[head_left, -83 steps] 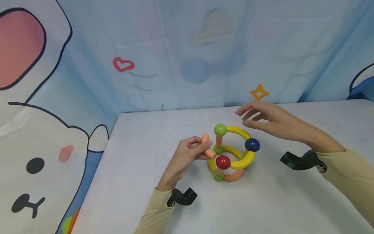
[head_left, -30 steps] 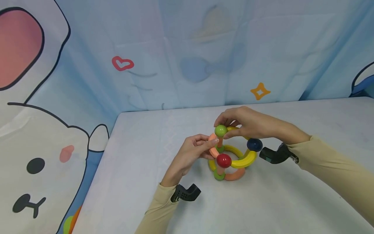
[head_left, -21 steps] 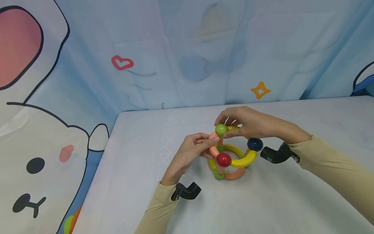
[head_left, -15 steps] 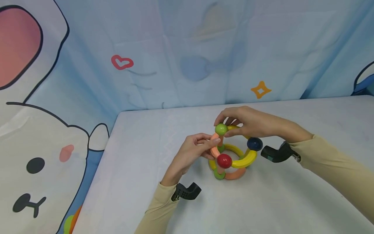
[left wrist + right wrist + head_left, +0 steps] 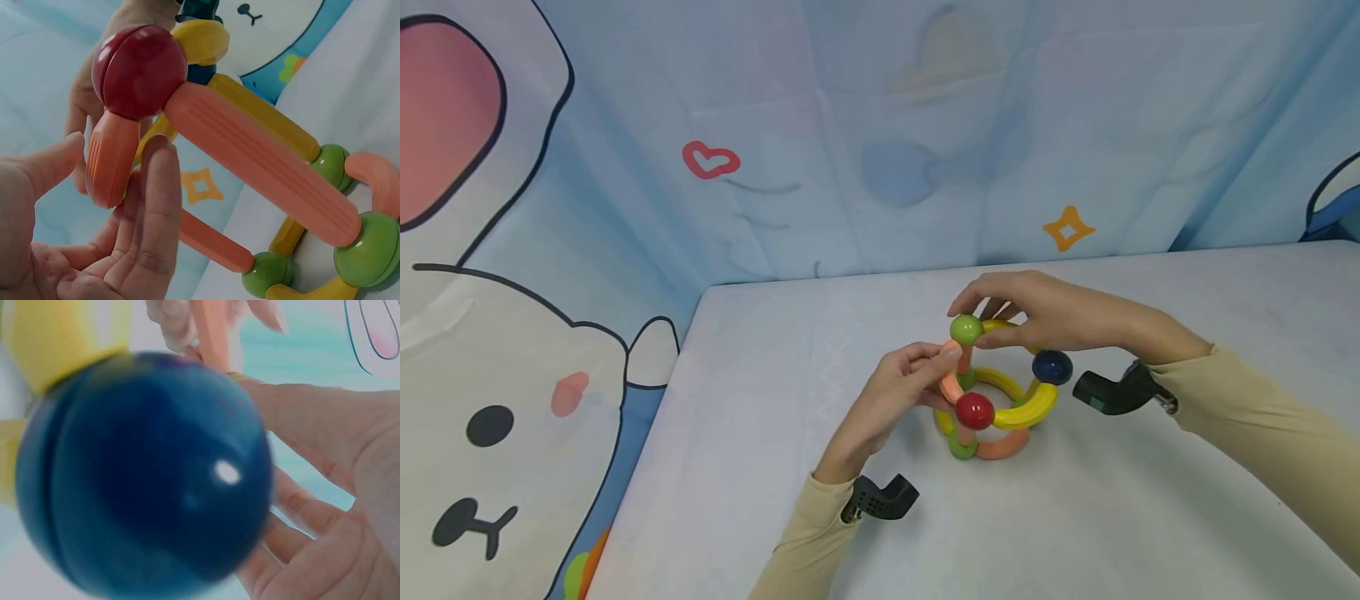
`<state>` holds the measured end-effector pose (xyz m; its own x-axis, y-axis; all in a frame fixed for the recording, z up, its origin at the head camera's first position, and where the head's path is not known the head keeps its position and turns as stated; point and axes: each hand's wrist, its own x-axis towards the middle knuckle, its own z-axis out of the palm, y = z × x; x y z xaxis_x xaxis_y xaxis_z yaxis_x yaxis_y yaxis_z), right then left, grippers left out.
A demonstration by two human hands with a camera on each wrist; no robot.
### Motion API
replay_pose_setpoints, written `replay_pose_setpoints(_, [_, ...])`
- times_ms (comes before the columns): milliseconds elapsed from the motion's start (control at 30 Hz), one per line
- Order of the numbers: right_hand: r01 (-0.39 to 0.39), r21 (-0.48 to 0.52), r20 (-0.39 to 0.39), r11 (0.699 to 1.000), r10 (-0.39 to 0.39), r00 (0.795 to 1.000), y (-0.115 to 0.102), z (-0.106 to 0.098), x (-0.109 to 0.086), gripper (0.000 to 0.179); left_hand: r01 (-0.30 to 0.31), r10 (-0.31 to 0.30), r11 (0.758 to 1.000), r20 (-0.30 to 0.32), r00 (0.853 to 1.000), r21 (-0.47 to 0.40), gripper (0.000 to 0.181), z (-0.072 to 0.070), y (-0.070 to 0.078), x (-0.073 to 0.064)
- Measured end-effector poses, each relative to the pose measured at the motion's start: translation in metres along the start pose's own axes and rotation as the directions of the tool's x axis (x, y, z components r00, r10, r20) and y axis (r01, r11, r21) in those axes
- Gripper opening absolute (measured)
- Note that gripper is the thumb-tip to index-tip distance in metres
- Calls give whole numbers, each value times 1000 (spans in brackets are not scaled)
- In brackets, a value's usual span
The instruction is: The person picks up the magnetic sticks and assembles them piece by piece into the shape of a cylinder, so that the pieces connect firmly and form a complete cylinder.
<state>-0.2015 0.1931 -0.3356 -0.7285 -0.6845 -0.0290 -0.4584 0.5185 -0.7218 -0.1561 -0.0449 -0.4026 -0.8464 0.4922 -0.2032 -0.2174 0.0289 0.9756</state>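
Note:
On the table stands a magnetic ball-and-stick toy frame with two levels. My left hand pinches a curved orange stick between thumb and fingers. One end of that stick meets the red ball; its other end is close beside the upper green ball, and whether they touch I cannot tell. My right hand holds this green ball between thumb and fingers. A dark blue ball fills much of the right wrist view, below the right palm. Yellow curved sticks join the blue and red balls.
The lower level has green balls, a curved orange stick and yellow curved sticks, resting on the white tabletop. Behind the table hangs a light blue printed curtain. Straight orange sticks stand between the levels.
My right hand has come in from the back right and taken hold of the upper green ball. The left hand has brought the curved orange stick against the red ball; lately both stay nearly still.

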Motion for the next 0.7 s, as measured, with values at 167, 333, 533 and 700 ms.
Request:
replay_pose_setpoints(167, [-24, 28, -27, 999, 24, 999, 7, -6, -9, 37, 16, -16, 1000, 14, 1000, 9, 44, 2, -1, -4])
replay_pose_setpoints(333, [-73, 37, -123, 997, 77, 989, 30, -12, -31, 33, -36, 29, 995, 71, 997, 90, 56, -3, -16, -11])
replay_pose_setpoints(533, [-166, 92, -170, 982, 180, 969, 80, -1, -66, 33, -141, 97, 960, 188, 977, 241, 56, -12, -31, -23])
replay_pose_setpoints(700, [-162, 135, -98, 978, 176, 980, 106, 37, -86, 39, -194, 103, 852, 207, 973, 486, 61, -3, -45, -19])
